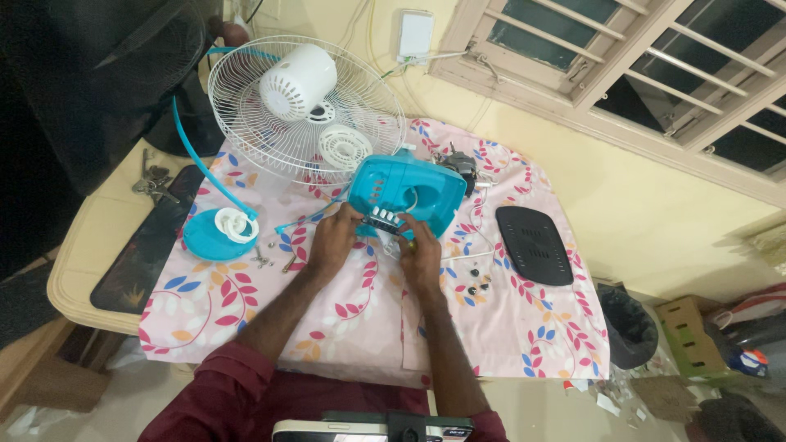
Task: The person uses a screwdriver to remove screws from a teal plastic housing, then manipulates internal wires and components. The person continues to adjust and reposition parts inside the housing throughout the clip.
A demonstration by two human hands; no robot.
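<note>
The switch block [381, 219] sat between my two grips at the near lip of the turquoise fan base [407, 193], its long axis running left to right. My left hand [334, 241] pinched its left end; my right hand [420, 255] pinched the right end. Both lay mid-surface [205, 303], the wire guard [278, 106] toward the far left corner.

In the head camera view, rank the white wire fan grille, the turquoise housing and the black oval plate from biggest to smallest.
1. White wire fan grille, clearly largest.
2. Turquoise housing, touched by both hands.
3. Black oval plate, slightly smaller in view; the gap is narrow, so this ranking is less sure.
</note>
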